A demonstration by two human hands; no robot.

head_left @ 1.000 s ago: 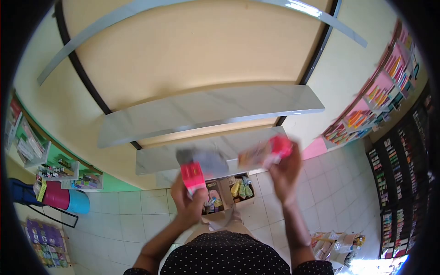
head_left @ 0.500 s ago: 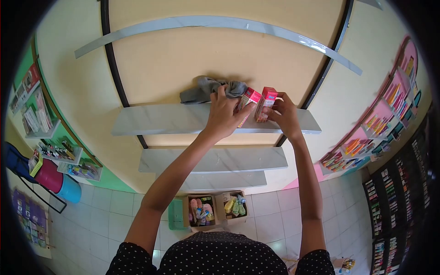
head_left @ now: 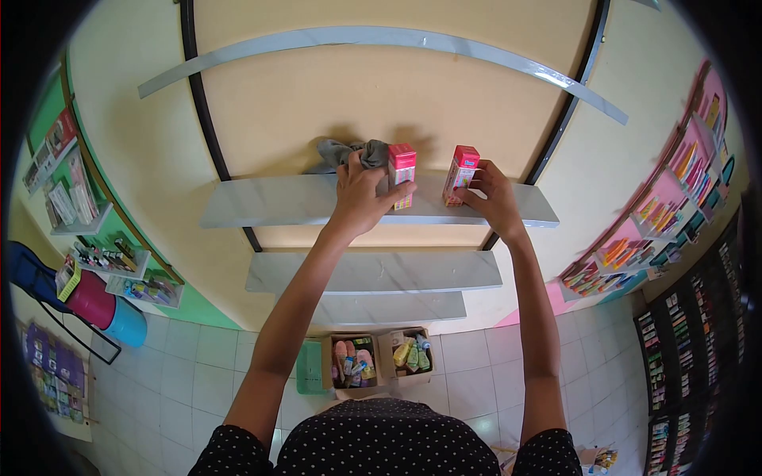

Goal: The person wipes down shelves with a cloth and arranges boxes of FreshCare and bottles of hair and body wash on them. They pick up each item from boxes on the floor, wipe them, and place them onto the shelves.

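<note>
Two small red-topped boxes stand upright on the marbled grey shelf (head_left: pixel 270 202). At the left box (head_left: pixel 402 163), my left hand (head_left: pixel 361 197) has its thumb across the front, with the fingers bent behind. A crumpled grey cloth (head_left: pixel 369 152) lies against the wall just beyond those fingers. My right hand (head_left: pixel 494 198) grips the right box (head_left: pixel 463 168) from its right side, thumb in front and fingers at the back. A gap of bare shelf separates the two boxes.
Lower shelves (head_left: pixel 373 271) sit beneath this one. On the tiled floor are two cardboard boxes with bottles and packets, one of them a brown carton (head_left: pixel 381 373), beside a green basket (head_left: pixel 309 369). Stocked displays line both sides, including a dark rack (head_left: pixel 690 341).
My left hand has moved left with the left box, which has gone from tilted to upright and apart from the right box. The right box has straightened slightly in my right hand.
</note>
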